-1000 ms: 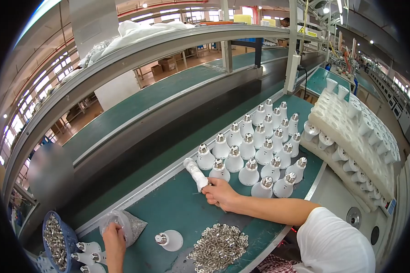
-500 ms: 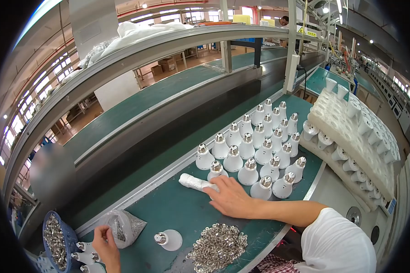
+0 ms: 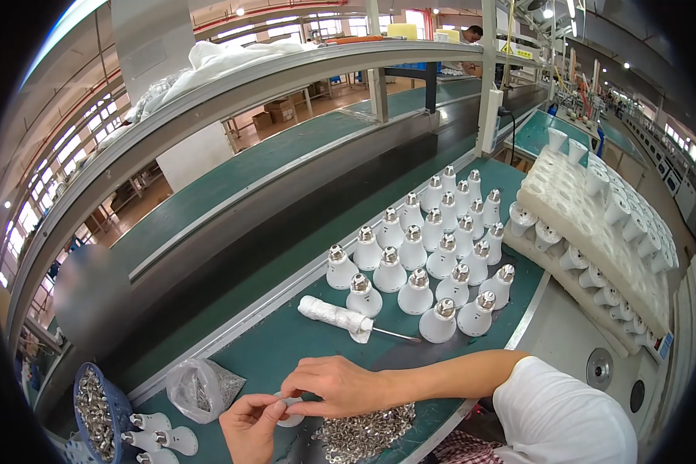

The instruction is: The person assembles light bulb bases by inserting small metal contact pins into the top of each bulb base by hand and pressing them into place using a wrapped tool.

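Note:
My left hand (image 3: 250, 427) and my right hand (image 3: 334, 387) meet at the front of the table, fingertips closed together around a white light bulb (image 3: 291, 421). Most of this bulb is hidden behind my fingers, its metal cap included. Just under my right forearm is a heap of small shiny metal pieces (image 3: 363, 433). Beyond my right hand lies a screwdriver (image 3: 332, 315), its handle wrapped in white, its thin shaft pointing right. A clear plastic bag (image 3: 201, 389) with small metal parts sits left of my hands.
Rows of upright bulbs (image 3: 415, 292) with metal caps stand at the right. A blue basket (image 3: 124, 406) of metal caps and several bulbs (image 3: 179, 440) are at the left. Foam trays (image 3: 576, 205) hold more bulbs. Behind runs a conveyor (image 3: 286, 224); a person (image 3: 470, 35) is far back.
My right hand has let go of the screwdriver and come down-left to the bulb. My left hand has moved right from beside the plastic bag to meet it.

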The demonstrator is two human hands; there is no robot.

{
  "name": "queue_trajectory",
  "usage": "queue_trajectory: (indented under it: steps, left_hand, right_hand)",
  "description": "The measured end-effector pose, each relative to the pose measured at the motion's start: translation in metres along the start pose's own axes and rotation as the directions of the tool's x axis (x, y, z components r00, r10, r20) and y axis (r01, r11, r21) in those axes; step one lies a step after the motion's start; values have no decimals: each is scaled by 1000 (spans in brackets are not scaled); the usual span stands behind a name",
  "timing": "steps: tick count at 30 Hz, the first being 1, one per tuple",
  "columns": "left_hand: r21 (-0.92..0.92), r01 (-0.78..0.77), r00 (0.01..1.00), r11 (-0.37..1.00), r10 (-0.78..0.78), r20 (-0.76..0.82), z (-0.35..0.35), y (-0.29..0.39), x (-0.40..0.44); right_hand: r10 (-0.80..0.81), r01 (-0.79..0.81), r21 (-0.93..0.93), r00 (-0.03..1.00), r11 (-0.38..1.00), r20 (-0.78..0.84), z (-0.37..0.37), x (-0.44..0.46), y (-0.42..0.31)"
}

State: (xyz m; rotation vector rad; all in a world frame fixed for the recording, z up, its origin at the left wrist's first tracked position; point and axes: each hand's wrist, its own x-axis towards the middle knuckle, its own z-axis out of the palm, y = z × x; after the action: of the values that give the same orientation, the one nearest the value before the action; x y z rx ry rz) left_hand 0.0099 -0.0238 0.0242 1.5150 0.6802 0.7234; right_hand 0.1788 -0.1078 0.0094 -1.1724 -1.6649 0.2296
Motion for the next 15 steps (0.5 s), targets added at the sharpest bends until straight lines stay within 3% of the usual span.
queue_trajectory:
  steps: [2,5,8,10,11,13,15]
  left_hand:
    - [-81,39,999,996,-37,28,0,0,1]
    - [1,178,978,984,-177,107,3,4,0]
    - [56,101,991,993,-106,78,8,10,-3]
    - [104,23,998,994,-29,57,8,9,-4]
    - [105,24,998,994,-30,56,8,9,-4]
    - [466,-246,968,850,239,75,9,10,-4]
    - [506,-292,950,812,308,55,14,12,-4]
  right_hand:
    - [-19,19,-4,1000,1000,-11,0,-2,3]
    - [-33,32,-25,998,999,-58,-2,-4,4]
    - [48,-46,42,998,998,-29,-4,-2,3]
    - [137,-130,220,990,967,-18,-4,-1,1]
    - [138,-130,222,990,966,-18,-5,0,-2]
    - [243,-236,336,970,912,22,-7,1,-5]
    - [265,-256,366,964,895,26,-8,1,-6]
